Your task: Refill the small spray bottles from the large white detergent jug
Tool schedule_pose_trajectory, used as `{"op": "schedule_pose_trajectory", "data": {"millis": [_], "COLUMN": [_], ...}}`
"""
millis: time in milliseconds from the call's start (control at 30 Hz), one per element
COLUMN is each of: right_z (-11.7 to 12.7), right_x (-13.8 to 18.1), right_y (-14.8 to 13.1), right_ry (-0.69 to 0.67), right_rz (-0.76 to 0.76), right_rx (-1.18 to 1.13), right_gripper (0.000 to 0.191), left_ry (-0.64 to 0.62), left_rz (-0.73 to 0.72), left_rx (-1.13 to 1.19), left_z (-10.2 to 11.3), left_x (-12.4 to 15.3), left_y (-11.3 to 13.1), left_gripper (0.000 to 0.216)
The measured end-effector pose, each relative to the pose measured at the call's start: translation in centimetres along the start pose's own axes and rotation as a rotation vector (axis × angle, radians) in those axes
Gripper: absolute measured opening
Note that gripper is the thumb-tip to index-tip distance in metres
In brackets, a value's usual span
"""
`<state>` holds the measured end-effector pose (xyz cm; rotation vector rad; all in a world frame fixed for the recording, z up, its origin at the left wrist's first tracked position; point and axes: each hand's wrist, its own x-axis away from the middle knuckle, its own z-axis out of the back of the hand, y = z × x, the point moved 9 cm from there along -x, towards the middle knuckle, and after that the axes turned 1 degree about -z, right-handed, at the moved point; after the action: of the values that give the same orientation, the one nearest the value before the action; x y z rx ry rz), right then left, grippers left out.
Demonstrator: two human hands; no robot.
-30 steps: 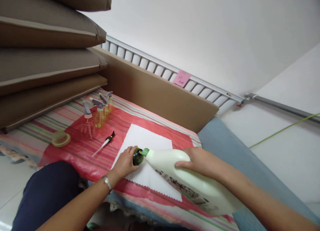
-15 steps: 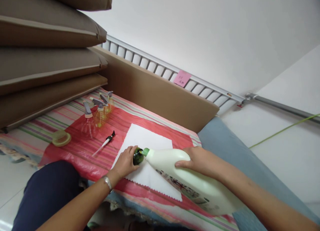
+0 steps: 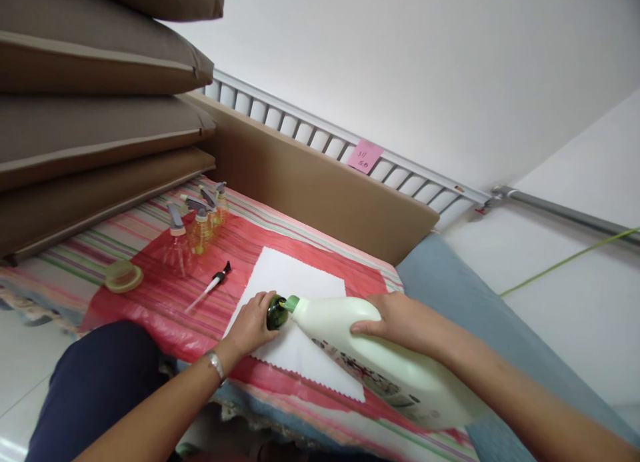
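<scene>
My left hand [image 3: 254,323] is wrapped round a small dark green bottle [image 3: 277,314] above a white cloth with zigzag edges [image 3: 300,279]. My right hand [image 3: 400,323] grips a large pale green jug [image 3: 340,313], which lies tilted with its green spout at the bottle's mouth. Whether liquid is flowing between them is too small to make out. A pump dispenser top [image 3: 215,282] with a white tube rests on the red plastic sheet [image 3: 260,232], left of my left hand.
Several clear spray bottles [image 3: 201,230] stand at the back left. Nearer lies a pale yellow-green round lid or ring [image 3: 123,276]. Stacked brown cushions [image 3: 100,122] rise at the left. A brown board [image 3: 310,175] leans before a white radiator [image 3: 290,125] bearing a pink note [image 3: 365,157].
</scene>
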<state>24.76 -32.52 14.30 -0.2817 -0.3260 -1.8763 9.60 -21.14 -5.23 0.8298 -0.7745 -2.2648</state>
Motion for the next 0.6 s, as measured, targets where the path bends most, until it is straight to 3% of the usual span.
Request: {"op": "schedule_pose_trajectory", "data": {"millis": [267, 600], "right_z": [0.0, -4.0], "right_x": [0.1, 0.8], "right_y": [-0.1, 3.8], "right_ry": [0.007, 0.113], "right_rz": [0.008, -0.020], "right_rx": [-0.022, -0.417], "right_gripper": [0.049, 0.036], "left_ry": [0.009, 0.032], "left_rz": [-0.006, -0.022], "left_rx": [-0.011, 0.066], "left_z": [0.1, 0.3], "left_x": [0.0, -0.1], "left_y": [0.1, -0.3], "left_gripper": [0.075, 0.073]}}
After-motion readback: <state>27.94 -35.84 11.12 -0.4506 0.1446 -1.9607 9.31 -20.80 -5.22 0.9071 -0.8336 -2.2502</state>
